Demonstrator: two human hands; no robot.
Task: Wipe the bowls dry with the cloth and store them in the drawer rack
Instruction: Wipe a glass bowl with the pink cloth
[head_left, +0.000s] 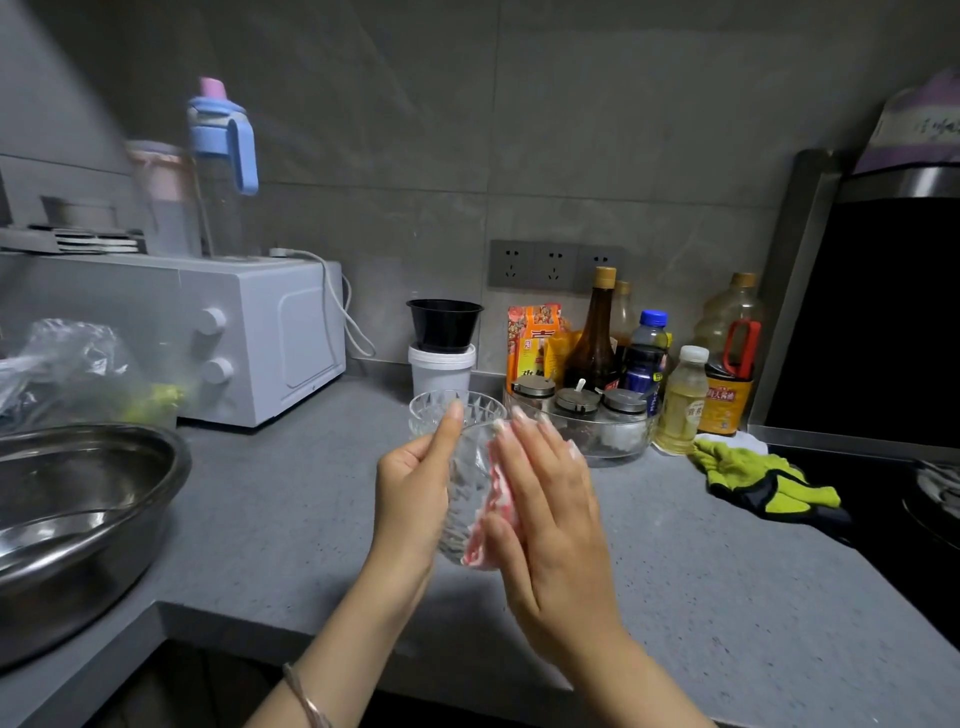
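The bowl (465, 493), clear cut glass, is held on its side above the counter (311, 519), its mouth seemingly turned toward three o'clock; the cloth (491, 514), pink and white, is bunched against that mouth. To dry it well, I judge, the cloth should travel round the whole inside wall and down to the base, since the cut facets can trap drops; better to turn the bowl a little at a time under the cloth than to drag the cloth; wet glass slips, so the hold wants to be firm and low over the counter; the outside needs a pass too before storing.

The left hand (410, 493), at nine o'clock of the bowl, curls round its outer wall, thumb lying up along the rim toward twelve; the right hand (550, 514), at three o'clock, has its fingers straight and pressed together, flat on the cloth, pushing it against the glass; its thumb is partly lost in the folds.

A second bowl (441, 410) stands upright on the counter at twelve o'clock, just behind; a basin (78, 499) sits at nine; gloves (758, 473) at three; the drawer rack is not in view.
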